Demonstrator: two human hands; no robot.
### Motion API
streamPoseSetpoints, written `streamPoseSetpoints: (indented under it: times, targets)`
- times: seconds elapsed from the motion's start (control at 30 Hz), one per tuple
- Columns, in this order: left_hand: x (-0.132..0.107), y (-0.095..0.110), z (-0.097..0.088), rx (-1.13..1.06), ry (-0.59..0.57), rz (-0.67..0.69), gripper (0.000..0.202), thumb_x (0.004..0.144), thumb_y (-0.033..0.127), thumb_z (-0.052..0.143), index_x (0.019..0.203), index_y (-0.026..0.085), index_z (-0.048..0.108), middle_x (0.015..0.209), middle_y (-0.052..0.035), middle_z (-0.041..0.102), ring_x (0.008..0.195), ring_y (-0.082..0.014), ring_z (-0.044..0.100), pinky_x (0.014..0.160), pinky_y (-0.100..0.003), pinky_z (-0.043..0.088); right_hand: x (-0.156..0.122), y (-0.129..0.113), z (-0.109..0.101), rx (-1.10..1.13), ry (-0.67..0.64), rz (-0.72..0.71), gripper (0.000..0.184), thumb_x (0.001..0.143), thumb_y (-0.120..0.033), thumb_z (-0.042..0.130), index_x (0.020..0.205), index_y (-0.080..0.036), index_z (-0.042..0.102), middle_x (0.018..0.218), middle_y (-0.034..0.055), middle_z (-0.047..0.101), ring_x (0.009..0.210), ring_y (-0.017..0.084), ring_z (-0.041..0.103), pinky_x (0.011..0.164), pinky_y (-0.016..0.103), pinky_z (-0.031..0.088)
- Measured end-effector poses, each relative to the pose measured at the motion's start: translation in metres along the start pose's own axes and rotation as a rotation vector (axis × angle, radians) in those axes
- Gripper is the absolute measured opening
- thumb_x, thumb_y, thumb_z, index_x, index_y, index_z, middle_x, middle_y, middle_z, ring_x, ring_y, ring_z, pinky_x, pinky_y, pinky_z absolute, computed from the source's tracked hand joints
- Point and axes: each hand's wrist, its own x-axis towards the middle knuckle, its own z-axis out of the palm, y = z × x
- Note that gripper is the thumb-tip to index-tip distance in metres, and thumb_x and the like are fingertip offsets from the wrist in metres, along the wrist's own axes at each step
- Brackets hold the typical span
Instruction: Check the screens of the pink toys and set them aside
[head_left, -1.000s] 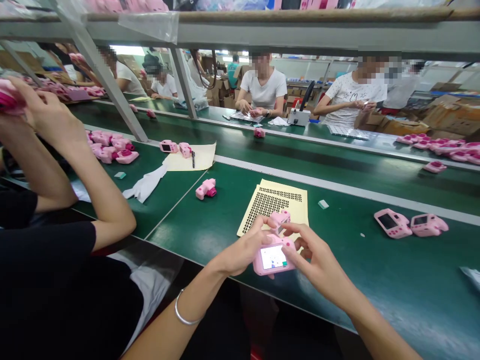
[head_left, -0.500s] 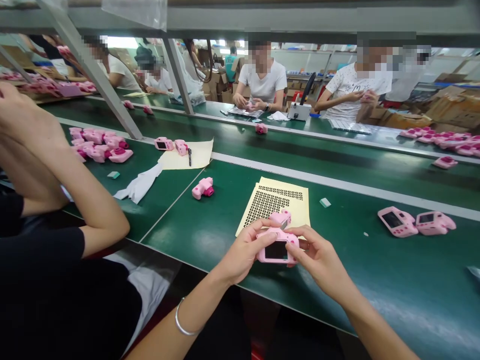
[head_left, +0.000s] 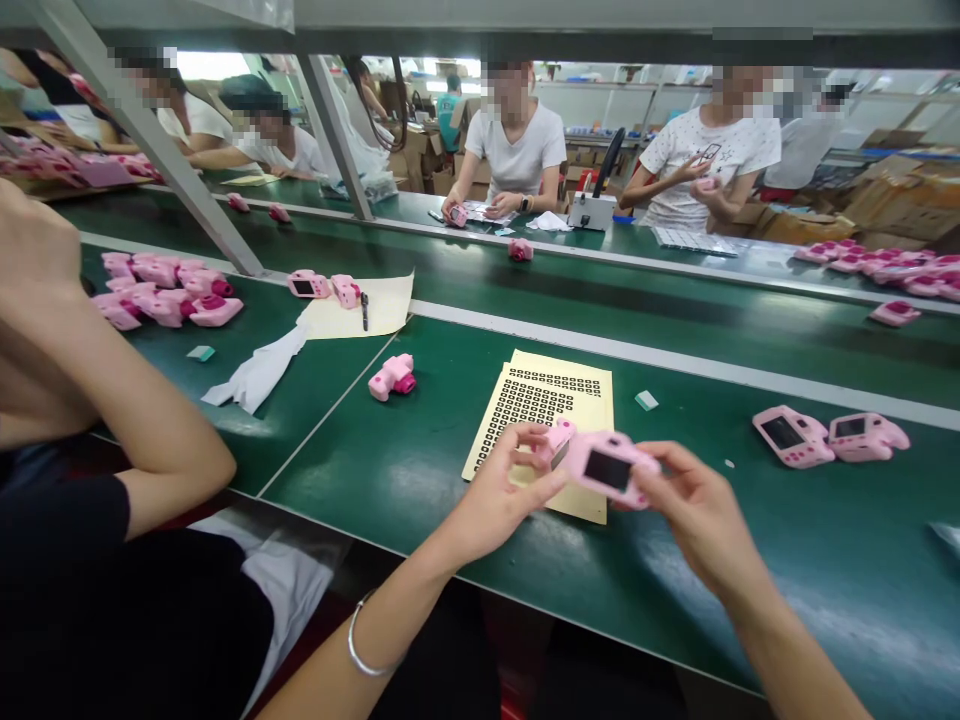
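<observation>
My right hand [head_left: 694, 510] grips a pink toy camera [head_left: 600, 468] by its right end, with the dark screen facing me. To its left, my left hand [head_left: 495, 500] has its thumb and fingers apart and holds nothing. Its fingertips are close to a second pink toy camera [head_left: 556, 440], partly hidden behind the held one; whether they touch cannot be made out. Under both hands lies a yellow sticker sheet [head_left: 487, 440] with rows of small black-framed squares. A silver bangle [head_left: 360, 640] circles my left wrist.
Two pink cameras [head_left: 791, 437] lie at right on the green table [head_left: 720, 560], another pink camera [head_left: 392, 377] at left. A co-worker's arm [head_left: 150, 410] rests at far left, near a pile of cameras [head_left: 161, 290]. A slanted metal post [head_left: 172, 160] rises beyond. Other people sit opposite.
My left hand has let go of the held camera and opened. My right hand has moved it right and slightly up, tilting it. The view has shifted slightly.
</observation>
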Motion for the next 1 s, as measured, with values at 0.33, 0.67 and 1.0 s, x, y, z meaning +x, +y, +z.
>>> streamPoseSetpoints:
  times: [0.33,0.67,1.0]
  targets:
    - [0.046,-0.028,0.001,0.540,0.013,0.152,0.081,0.073,0.033,0.074,0.145,0.027,0.035,0.147,-0.0092,0.039,0.137,-0.0277,0.035,0.116,-0.049,0.033,0.034,0.054,-0.121,-1.262,0.793,-0.234,0.070,0.085,-0.048,0.048,0.130,0.005,0.049,0.122,0.0341,0.049,0.118,0.046,0.046,0.087,0.058,0.044]
    - [0.024,-0.016,-0.024,-0.208,-0.028,-0.113,0.054,0.078,0.040,0.071,0.126,0.021,0.054,0.122,-0.0091,0.058,0.103,-0.0188,0.061,0.084,-0.032,0.055,0.105,0.022,0.042,-0.817,-0.053,-0.219,0.017,0.086,-0.023,0.052,0.080,-0.017,0.067,0.089,0.0054,0.068,0.081,0.015,0.060,0.073,0.026,0.042]
    - [0.020,-0.025,-0.034,-0.469,0.019,-0.256,0.052,0.083,0.050,0.063,0.124,0.019,0.060,0.125,-0.0129,0.059,0.098,-0.0163,0.060,0.076,-0.026,0.057,0.112,0.020,0.056,-0.883,0.038,-0.027,0.015,0.086,-0.027,0.051,0.083,-0.020,0.065,0.094,0.0033,0.066,0.082,0.017,0.056,0.062,0.025,0.029]
